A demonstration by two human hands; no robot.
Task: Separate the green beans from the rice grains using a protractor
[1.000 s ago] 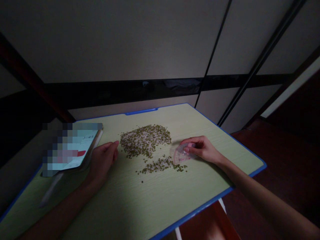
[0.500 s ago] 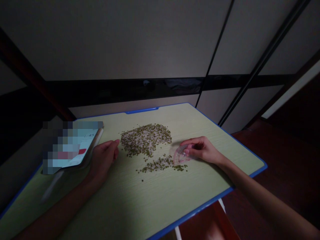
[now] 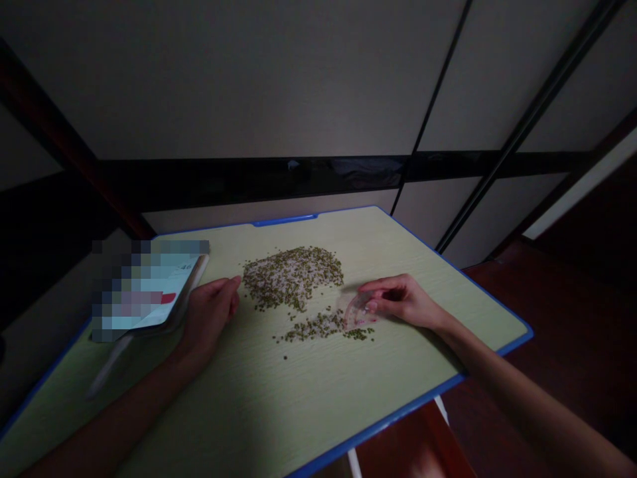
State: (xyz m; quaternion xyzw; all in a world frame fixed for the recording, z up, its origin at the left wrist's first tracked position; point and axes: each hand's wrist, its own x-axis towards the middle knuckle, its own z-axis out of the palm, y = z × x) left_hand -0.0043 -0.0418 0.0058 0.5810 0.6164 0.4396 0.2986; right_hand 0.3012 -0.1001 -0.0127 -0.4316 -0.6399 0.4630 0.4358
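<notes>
A heap of mung beans mixed with whitish, rice-like grains (image 3: 293, 275) lies in the middle of the folding table (image 3: 318, 398). In front of it is a smaller, narrow pile (image 3: 316, 326) of the same mix, with a few green beans (image 3: 358, 334) at its right end. My right hand (image 3: 403, 302) pinches a clear protractor (image 3: 357, 312) with pink markings between thumb and fingers. Its curved edge stands at the right end of the small pile. My left hand (image 3: 212, 315) is curled into a fist left of the heap, with nothing seen in it.
A tablet (image 3: 149, 305) with a lit, partly blurred screen leans on a stand beside my left hand. A white, stick-like piece (image 3: 109, 365) extends below it. A blue rim (image 3: 398, 421) edges the table. Pale cabinet doors (image 3: 279, 86) rise behind.
The view has shifted slightly. The clock digits on the tablet screen differ. Both hands and the piles stay almost in place; the protractor looks slightly more tilted.
</notes>
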